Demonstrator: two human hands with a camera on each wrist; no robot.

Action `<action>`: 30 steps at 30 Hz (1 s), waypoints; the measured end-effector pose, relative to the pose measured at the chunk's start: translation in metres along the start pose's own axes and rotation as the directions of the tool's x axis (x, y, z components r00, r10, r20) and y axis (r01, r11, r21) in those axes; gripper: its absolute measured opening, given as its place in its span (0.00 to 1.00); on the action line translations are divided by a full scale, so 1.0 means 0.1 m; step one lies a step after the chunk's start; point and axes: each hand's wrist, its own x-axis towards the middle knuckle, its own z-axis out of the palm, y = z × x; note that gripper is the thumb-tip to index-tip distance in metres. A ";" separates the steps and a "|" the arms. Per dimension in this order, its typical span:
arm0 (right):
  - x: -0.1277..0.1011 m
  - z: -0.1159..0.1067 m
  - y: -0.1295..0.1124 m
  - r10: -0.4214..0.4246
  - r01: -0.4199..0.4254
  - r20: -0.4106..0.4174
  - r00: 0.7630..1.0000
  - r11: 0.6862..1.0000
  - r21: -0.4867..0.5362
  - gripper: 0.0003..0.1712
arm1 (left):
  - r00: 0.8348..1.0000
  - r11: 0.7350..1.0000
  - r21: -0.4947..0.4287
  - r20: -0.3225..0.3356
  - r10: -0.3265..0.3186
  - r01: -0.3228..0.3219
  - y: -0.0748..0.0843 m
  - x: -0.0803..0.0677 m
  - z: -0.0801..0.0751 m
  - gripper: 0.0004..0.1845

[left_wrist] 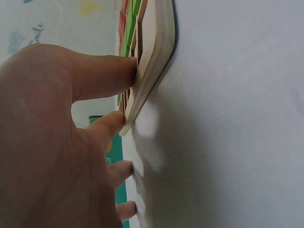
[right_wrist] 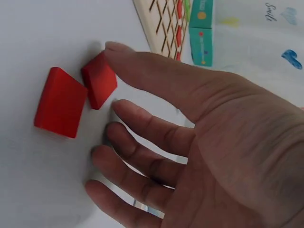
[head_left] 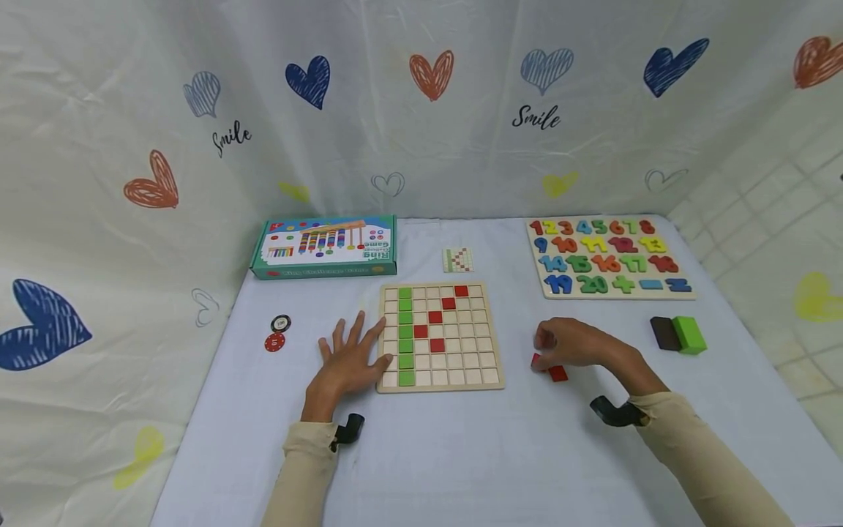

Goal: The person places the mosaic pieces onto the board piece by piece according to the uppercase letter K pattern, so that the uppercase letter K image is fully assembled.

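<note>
On the white-covered table lies a wooden grid board (head_left: 440,390), with a column of green tiles (head_left: 405,331) and several red tiles (head_left: 435,317) set in its cells. My left hand (head_left: 347,360) is spread at its left side, thumb and index fingertip resting on the rim, the other fingers beside it. To the right of the board, my right hand (head_left: 574,342) is low over two loose red tiles. Its thumb tip touches the edge of one red tile (right_wrist: 99,81); the index fingertip is close by that tile's corner. The other red tile (right_wrist: 61,103) lies beside it, untouched.
Behind the board lies a small pattern card (head_left: 457,259). A ring game box (head_left: 323,247) stands back left, a number puzzle (head_left: 619,258) back right. Two poker chips (head_left: 277,333) lie at left. Black tiles (head_left: 666,334) and green tiles (head_left: 689,335) sit at right.
</note>
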 end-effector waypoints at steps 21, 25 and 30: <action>-0.01 0.05 -0.06 -0.054 0.054 0.003 0.999 0.998 0.015 0.14 | 1.000 1.000 -0.006 0.002 -0.003 0.003 0.00 -0.01 0.01 0.42; -0.01 0.05 -0.06 -0.049 0.049 0.003 0.999 0.999 0.018 0.15 | 1.000 1.000 -0.008 0.004 -0.002 0.002 0.01 -0.02 -0.01 0.42; 0.00 0.05 -0.05 -0.059 0.059 -0.004 0.998 0.998 0.020 0.15 | 1.000 1.000 -0.008 0.003 -0.001 0.001 0.02 -0.02 -0.02 0.42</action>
